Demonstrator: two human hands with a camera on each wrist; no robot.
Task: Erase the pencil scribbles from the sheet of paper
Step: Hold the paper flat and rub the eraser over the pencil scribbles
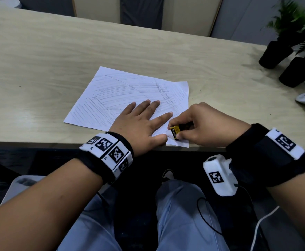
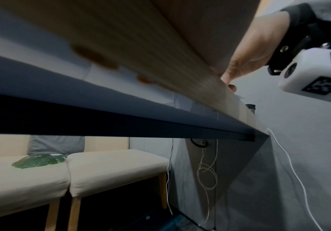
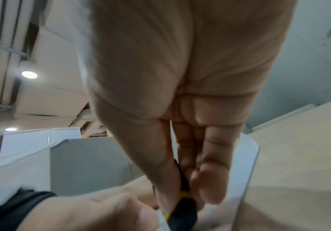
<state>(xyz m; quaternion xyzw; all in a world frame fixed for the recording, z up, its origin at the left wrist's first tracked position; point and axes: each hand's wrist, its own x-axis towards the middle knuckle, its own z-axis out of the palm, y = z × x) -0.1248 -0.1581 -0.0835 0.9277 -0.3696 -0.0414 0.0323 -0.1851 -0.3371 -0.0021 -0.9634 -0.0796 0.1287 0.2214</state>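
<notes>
Sheet of paper (image 1: pixel 130 91) lies flat on the worktop (image 1: pixel 39 69), skewed, its near right corner just at the worktop's front edge. Pencil scribbles (image 1: pixel 122 89) cover most of it, running in long slanted strokes.

Left hand (image 1: pixel 142 122) lies flat on the sheet's near part, fingers straight and spread, pinning it; it holds nothing.

Right hand (image 1: pixel 202 124) is the working grip: thumb and fingers pinch a small eraser (image 1: pixel 175 132), yellow-and-black sleeve, its end down on the paper at the near right corner. The right wrist view confirms the pinch, eraser (image 3: pixel 182 207) between thumb and fingers.

Key relation: nearly all the scribbles lie away from the eraser, up the sheet and to the left, beyond the pinning hand. The right hand is nearer the right-edge hatching; the far left strokes sit past the left hand.

Judgement: erasing has hardly begun. Strokes should run away from the pinning hand, else the sheet may buckle.
</notes>
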